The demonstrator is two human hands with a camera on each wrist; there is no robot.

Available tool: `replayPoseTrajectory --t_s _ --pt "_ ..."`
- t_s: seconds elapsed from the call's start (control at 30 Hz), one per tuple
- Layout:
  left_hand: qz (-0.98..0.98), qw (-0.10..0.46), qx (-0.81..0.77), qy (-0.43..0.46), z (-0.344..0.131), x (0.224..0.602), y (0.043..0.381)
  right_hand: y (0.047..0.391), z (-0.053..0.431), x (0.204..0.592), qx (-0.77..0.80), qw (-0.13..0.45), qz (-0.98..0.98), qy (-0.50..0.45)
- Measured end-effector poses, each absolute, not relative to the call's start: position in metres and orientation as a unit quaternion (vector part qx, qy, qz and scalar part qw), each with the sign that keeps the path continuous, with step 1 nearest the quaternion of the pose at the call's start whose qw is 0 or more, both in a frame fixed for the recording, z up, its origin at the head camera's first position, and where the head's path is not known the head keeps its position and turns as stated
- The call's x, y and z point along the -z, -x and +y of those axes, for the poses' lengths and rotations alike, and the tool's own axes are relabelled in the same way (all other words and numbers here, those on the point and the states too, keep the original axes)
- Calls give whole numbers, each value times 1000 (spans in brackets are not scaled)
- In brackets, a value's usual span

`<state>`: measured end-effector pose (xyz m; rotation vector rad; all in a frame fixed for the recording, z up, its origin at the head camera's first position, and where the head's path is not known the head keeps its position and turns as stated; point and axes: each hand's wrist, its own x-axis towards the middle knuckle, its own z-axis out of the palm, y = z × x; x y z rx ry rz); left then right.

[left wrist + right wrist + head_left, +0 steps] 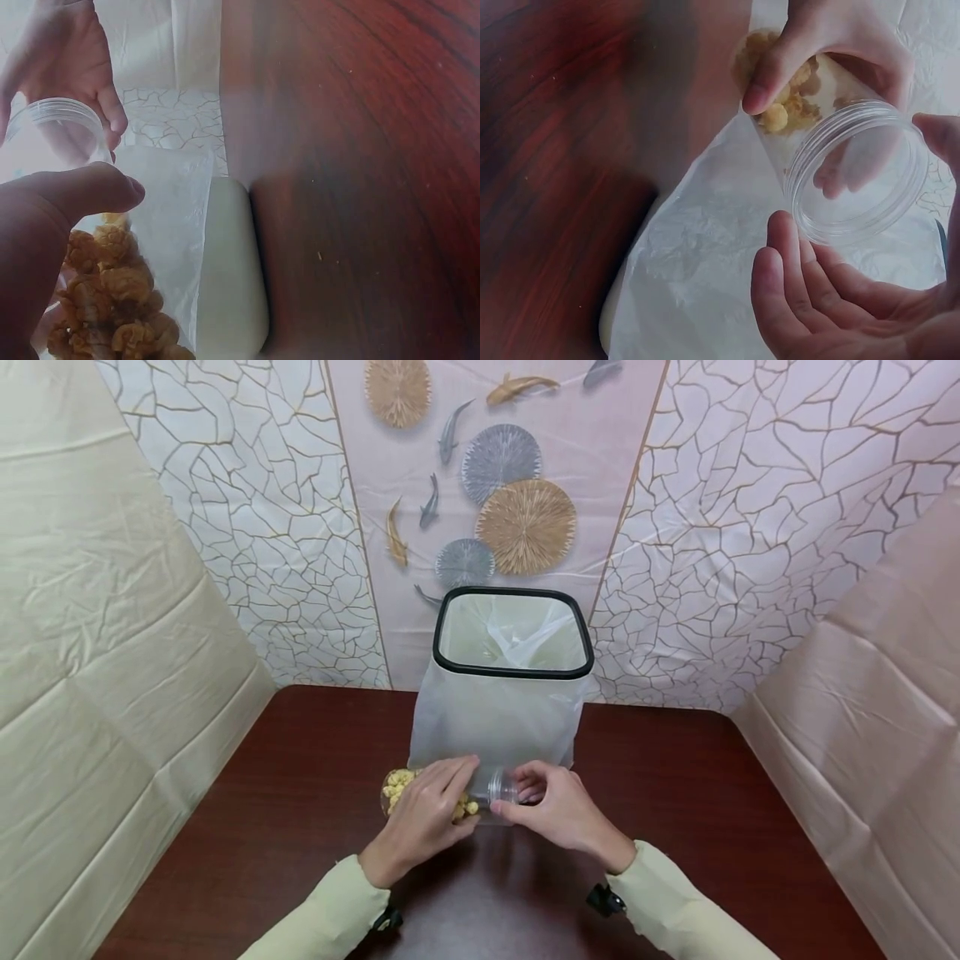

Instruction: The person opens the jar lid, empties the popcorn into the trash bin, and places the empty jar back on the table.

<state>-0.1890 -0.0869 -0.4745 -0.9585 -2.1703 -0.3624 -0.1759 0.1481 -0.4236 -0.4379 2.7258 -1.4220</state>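
Note:
A clear plastic jar (483, 789) lies on its side in front of a bin, its threaded mouth uncovered and turned to the right. Yellow-brown popcorn (396, 787) fills its far left part, with some pieces closer to the middle. My left hand (431, 802) grips the jar's body from above, the thumb across its near side in the left wrist view. At the mouth, my right hand (558, 810) holds the rim (810, 169) between thumb and fingers; in the right wrist view its palm faces the opening. No lid shows in any view.
Just behind the hands stands a pale bin (495, 714) with a black rim frame (513, 673) and a whitish plastic liner bag (697, 262) draped down its front. It rests on a dark red-brown wooden table (322, 760). Patterned cloth backs the table, and beige fabric hangs at both sides.

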Motion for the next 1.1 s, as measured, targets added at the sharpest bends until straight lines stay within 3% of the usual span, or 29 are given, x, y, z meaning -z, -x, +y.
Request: replayPoseTrajectory --t_s 0.37,0.57,0.83,1.1 --pt "-837 372 167 366 -85 479 184 176 151 428 439 1 878 193" --pt "-838 376 165 360 -86 479 182 174 151 433 420 -40 879 224" --pt "-852 329 193 358 -90 483 177 168 152 436 313 -132 868 363" --pt "-875 266 222 337 -93 475 170 168 165 430 215 -168 853 446"
